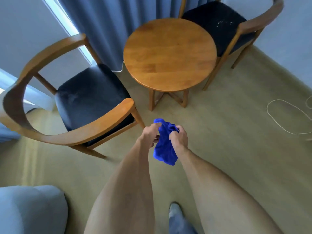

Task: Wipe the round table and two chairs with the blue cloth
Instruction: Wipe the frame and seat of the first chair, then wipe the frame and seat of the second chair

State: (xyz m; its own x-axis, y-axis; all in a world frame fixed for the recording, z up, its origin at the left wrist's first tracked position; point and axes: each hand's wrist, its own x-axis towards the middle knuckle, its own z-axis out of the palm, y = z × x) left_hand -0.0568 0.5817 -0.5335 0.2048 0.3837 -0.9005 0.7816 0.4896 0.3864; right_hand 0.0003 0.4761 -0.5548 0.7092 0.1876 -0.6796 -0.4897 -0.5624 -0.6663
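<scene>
The blue cloth point(164, 146) is gripped, bunched, in mid-air by the closed left hand point(149, 135) and right hand point(179, 137), short of the round surface point(169, 54), so table and both chairs are judged unwiped

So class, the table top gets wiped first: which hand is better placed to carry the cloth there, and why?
Probably the right hand. Both hands grip the bunched blue cloth, but the round table lies ahead and slightly right, while the left hand sits nearer the left chair.
</scene>
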